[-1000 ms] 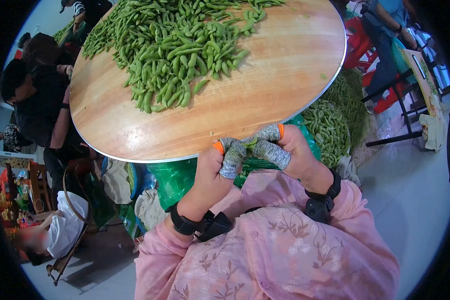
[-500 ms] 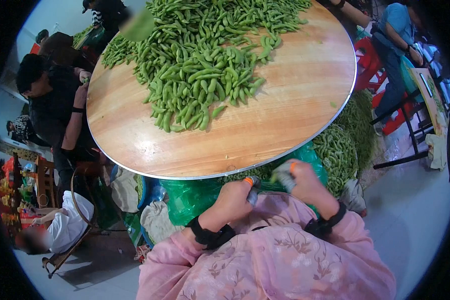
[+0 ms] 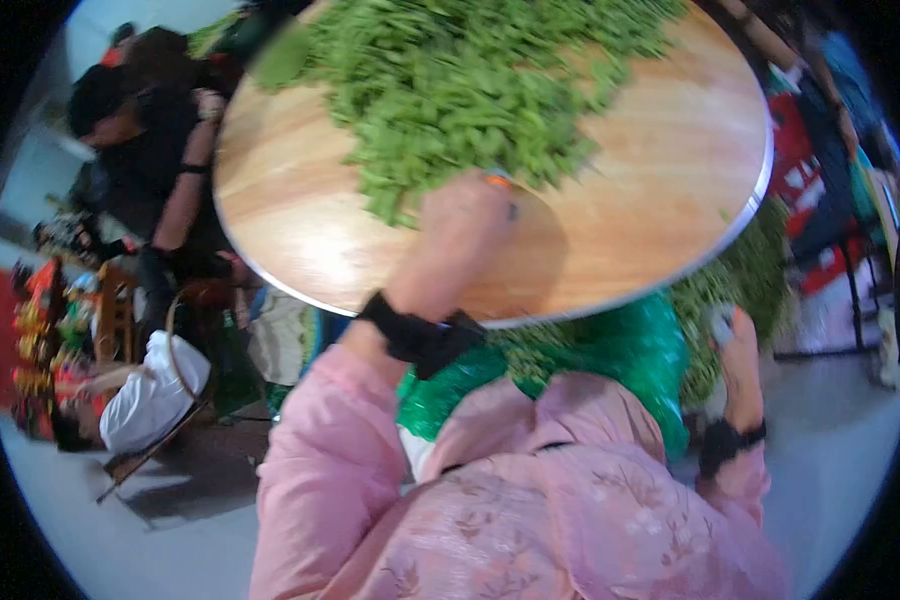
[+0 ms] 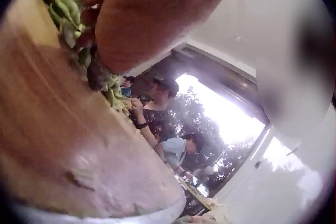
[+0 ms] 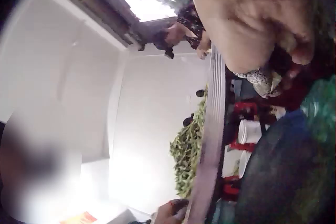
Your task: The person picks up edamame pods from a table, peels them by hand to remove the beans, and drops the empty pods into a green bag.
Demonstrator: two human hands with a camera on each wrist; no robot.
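Observation:
My left hand (image 3: 465,215) reaches over the round wooden table (image 3: 660,180), at the near edge of a heap of green soybean pods (image 3: 470,110). Its fingers (image 4: 89,16) bend down beside the pods in the left wrist view. Low at the right, beyond the table's rim, my right hand (image 3: 740,355) is beside a second heap of pods (image 3: 705,300). A grey knit cover (image 5: 257,79) wraps its thumb, and its fingers (image 5: 302,53) bend inward. Blur and the hands' own backs hide the fingertips; I cannot tell whether either hand holds a pod.
Green plastic sheeting (image 3: 635,350) lies under the near rim, around more pods (image 3: 530,350). A person in black (image 3: 135,150) is at the table's left side. A curved-back chair (image 3: 175,385) stands at the lower left. Red stools (image 3: 795,150) are at the upper right.
The hands were together below the rim, at a green pod, then parted. The left has moved forward over the table to the heap; the right has moved out to the right. The view has shifted.

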